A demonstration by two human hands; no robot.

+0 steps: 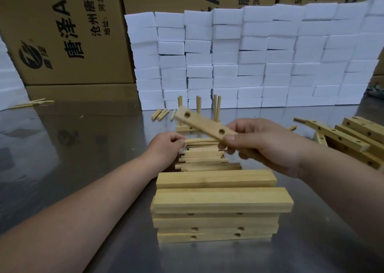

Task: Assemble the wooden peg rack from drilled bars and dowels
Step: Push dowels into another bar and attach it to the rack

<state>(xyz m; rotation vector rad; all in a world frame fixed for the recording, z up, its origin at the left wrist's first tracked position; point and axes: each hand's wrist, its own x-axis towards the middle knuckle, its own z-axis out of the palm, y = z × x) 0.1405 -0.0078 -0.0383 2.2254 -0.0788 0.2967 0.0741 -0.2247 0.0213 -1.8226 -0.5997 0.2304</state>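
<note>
My right hand grips a drilled wooden bar by its near end; the bar slants up to the left in the air and shows two holes. My left hand pinches the end of a dowel at the top of a pile of dowels lying on the metal table. Behind the held bar stands a partly built rack: several dowels upright in a base bar, partly hidden by the held bar. A stack of drilled bars lies in front of the dowel pile.
More drilled bars are heaped at the right. Loose short dowels lie behind the rack, and others at the far left. A wall of white foam blocks and cardboard boxes close off the back of the table.
</note>
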